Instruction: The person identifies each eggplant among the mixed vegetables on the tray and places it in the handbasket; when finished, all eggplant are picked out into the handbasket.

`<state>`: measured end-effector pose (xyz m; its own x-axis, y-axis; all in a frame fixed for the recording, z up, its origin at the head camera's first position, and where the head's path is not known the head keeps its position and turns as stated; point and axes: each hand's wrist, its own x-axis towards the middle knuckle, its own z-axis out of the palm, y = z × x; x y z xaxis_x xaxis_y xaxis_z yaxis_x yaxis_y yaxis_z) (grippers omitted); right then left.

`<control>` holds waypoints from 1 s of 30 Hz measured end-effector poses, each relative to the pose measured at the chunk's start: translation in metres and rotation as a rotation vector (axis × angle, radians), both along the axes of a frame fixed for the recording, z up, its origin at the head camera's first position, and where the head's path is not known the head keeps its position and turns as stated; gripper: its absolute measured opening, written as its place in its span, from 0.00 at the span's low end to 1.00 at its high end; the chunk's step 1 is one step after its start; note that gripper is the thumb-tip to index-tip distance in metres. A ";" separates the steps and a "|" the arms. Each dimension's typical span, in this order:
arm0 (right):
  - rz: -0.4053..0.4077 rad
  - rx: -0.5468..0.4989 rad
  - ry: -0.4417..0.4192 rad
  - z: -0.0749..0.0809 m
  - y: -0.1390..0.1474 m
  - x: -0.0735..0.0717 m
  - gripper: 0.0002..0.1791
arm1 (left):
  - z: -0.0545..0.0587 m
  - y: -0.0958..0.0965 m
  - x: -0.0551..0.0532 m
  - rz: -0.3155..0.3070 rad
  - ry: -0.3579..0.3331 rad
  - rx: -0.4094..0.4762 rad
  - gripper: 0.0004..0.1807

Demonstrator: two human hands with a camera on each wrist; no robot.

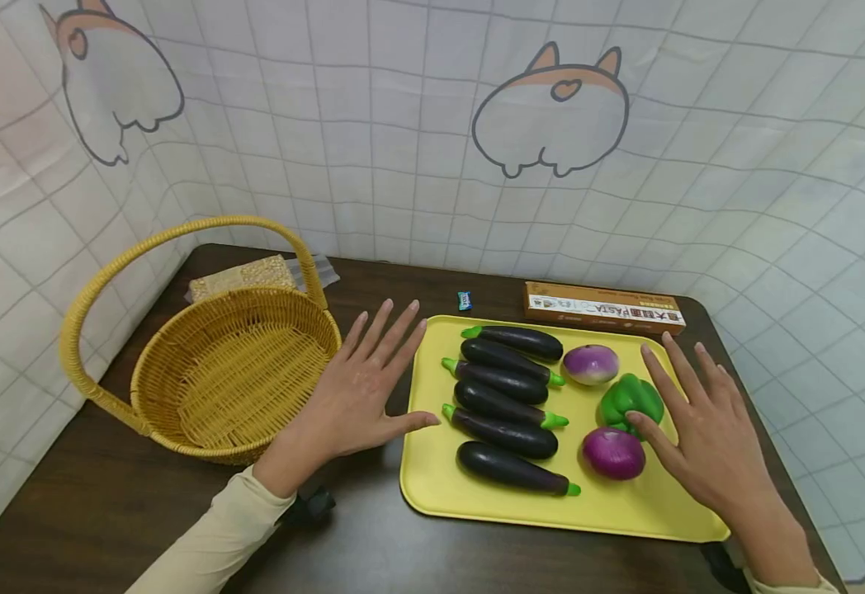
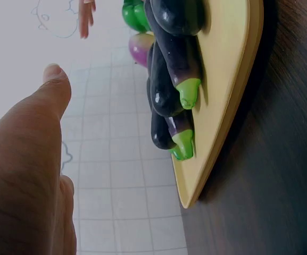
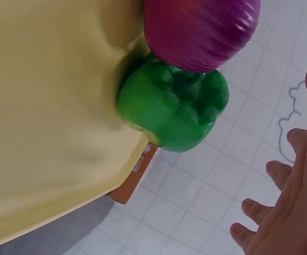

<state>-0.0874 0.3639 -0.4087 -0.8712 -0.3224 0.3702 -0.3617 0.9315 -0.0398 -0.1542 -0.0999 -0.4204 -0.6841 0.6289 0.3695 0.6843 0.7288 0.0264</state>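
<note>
In the head view, my left hand [image 1: 358,392] hangs between the wicker basket [image 1: 168,367] and the yellow tray [image 1: 421,487], fingers spread, holding nothing. Six eggplants [image 1: 507,403] lie on the tray to its right, long axes mostly crosswise, so this is the nearer hand to them. My right hand [image 1: 718,441], also spread and without a hold, is over the tray's right side; the green bell pepper [image 1: 628,396] and red onion [image 1: 614,453] lie just left of it. In the left wrist view, a gap parts my hand from the eggplants. In the right wrist view, my fingers stand apart from pepper and onion.
</note>
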 end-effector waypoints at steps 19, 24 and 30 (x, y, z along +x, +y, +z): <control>-0.077 -0.026 -0.036 -0.012 0.024 0.006 0.48 | -0.002 0.008 0.000 -0.028 0.003 0.040 0.64; -0.085 -0.060 -0.032 -0.028 0.040 0.007 0.45 | -0.005 0.012 0.003 -0.029 -0.025 0.009 0.63; -0.096 -0.087 -0.088 -0.056 0.061 0.009 0.42 | -0.018 0.016 0.009 -0.038 -0.045 -0.003 0.63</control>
